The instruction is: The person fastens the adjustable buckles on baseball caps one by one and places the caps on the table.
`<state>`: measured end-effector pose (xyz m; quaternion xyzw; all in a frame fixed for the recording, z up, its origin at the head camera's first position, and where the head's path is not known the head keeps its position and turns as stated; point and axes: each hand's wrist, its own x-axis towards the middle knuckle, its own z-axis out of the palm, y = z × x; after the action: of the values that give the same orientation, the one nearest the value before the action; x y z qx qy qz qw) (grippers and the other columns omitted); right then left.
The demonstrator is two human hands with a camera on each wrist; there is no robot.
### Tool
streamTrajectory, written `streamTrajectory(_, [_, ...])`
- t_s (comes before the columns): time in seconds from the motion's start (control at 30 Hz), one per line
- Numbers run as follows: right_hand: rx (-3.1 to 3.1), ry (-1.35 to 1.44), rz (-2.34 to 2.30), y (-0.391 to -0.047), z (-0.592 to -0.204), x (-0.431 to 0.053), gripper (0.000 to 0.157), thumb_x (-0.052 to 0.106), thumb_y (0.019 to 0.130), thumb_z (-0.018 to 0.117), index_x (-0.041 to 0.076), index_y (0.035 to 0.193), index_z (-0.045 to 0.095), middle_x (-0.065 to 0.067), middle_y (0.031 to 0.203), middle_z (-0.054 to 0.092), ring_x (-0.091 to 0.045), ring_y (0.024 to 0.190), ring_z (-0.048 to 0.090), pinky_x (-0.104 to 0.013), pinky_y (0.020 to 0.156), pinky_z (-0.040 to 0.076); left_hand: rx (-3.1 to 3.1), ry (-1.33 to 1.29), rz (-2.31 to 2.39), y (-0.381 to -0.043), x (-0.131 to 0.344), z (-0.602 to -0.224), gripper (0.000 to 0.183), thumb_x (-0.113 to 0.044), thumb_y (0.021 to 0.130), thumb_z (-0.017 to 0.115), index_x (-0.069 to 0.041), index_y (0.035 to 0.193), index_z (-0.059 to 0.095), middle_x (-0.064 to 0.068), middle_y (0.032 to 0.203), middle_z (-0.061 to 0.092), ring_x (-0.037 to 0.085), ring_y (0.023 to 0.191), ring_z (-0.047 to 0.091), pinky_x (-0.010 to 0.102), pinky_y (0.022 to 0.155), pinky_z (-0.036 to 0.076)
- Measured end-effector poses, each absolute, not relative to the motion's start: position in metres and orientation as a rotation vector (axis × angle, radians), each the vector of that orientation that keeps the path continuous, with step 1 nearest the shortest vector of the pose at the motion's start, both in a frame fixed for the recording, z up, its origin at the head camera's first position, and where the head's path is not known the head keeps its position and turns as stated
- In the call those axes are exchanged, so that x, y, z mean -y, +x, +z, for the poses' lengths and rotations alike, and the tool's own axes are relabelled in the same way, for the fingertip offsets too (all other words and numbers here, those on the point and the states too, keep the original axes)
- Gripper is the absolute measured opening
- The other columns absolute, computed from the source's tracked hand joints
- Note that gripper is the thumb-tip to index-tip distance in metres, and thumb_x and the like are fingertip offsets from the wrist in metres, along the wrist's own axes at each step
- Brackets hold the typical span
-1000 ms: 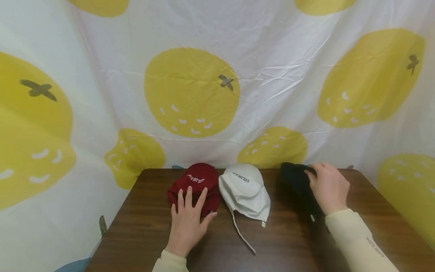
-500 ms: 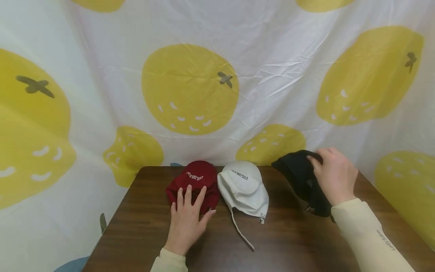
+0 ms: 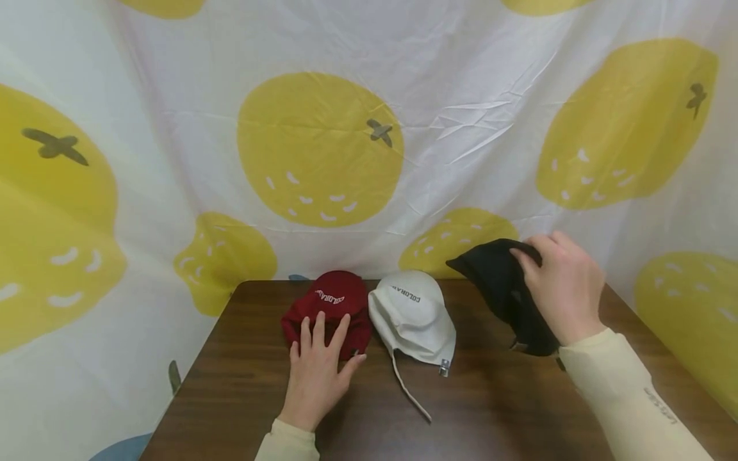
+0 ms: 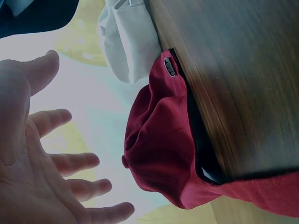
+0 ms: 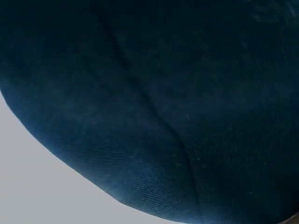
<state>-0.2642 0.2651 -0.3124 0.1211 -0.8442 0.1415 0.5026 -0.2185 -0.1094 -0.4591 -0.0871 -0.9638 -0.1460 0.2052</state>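
We have the black cap [image 3: 501, 282] raised above the table [image 3: 478, 416], to the right of the white cap [image 3: 418, 342] and apart from it. Our right hand [image 3: 562, 288] pinches its upper edge, thumb on the near face; the other fingertips are hidden. The cloth hangs below that grip and out towards the white cap. It looks limp, so we judge that a firm pinch, a slow lift and a path well clear of the white cap and its strap [image 3: 410, 397] suit this step best. Our left hand [image 3: 317, 384], fingers spread and grasping nothing, hovers just beside the red cap [image 3: 340, 291], left of the white cap; the left wrist view shows a gap between them, so we can leave that cap undisturbed.
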Motion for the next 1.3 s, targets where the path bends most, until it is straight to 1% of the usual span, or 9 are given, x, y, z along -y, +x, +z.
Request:
streamTrajectory(0.33, [2.003, 0.360, 0.346, -0.253, -0.302, -0.243, 0.019, 0.021, 0.083, 0.084, 0.007, 0.090, 0.074, -0.007, 0.081, 0.064, -0.030, 0.070, 0.064, -0.046, 0.051, 0.044, 2.679, -0.248, -0.397, -0.218, 0.108, -0.461, 0.075, -0.061, 0.091, 0.063, -0.031, 0.156, 0.039, 0.022, 0.156, 0.035, 0.050, 0.142, 0.028, 0.073, 0.100, 0.035])
streamTrajectory(0.67, [1.968, 0.440, 0.366, -0.237, -0.291, -0.215, 0.016, 0.018, 0.082, 0.085, 0.009, 0.091, 0.075, -0.003, 0.077, 0.059, -0.026, 0.064, 0.059, -0.041, 0.049, 0.041, 2.672, -0.250, -0.410, -0.218, 0.111, -0.464, 0.076, -0.062, 0.091, 0.062, -0.032, 0.156, 0.038, 0.022, 0.156, 0.035, 0.050, 0.142, 0.027, 0.073, 0.100, 0.034])
streamTrajectory(0.73, [1.961, 0.455, 0.380, -0.234, -0.289, -0.209, 0.016, 0.018, 0.082, 0.086, 0.009, 0.091, 0.075, -0.003, 0.078, 0.061, -0.026, 0.065, 0.060, -0.042, 0.050, 0.042, 2.673, -0.247, -0.407, -0.218, 0.112, -0.465, 0.076, -0.062, 0.091, 0.062, -0.032, 0.156, 0.038, 0.022, 0.156, 0.035, 0.050, 0.142, 0.027, 0.073, 0.100, 0.034])
streamTrajectory(1.0, [2.006, 0.505, 0.372, -0.217, -0.287, -0.192, 0.013, 0.023, 0.086, 0.082, 0.016, 0.094, 0.076, 0.001, 0.086, 0.064, -0.024, 0.075, 0.065, -0.039, 0.052, 0.046, 2.665, -0.241, -0.398, -0.217, 0.111, -0.466, 0.075, -0.062, 0.091, 0.063, -0.032, 0.156, 0.039, 0.022, 0.156, 0.035, 0.050, 0.142, 0.027, 0.074, 0.100, 0.033])
streamTrajectory(1.3, [2.006, 0.532, 0.395, -0.202, -0.287, -0.177, 0.013, 0.025, 0.083, 0.084, 0.018, 0.089, 0.075, 0.005, 0.081, 0.060, -0.020, 0.067, 0.062, -0.037, 0.048, 0.043, 2.648, -0.241, -0.397, -0.217, 0.111, -0.467, 0.075, -0.061, 0.090, 0.064, -0.032, 0.155, 0.040, 0.022, 0.155, 0.036, 0.051, 0.142, 0.029, 0.075, 0.100, 0.033])
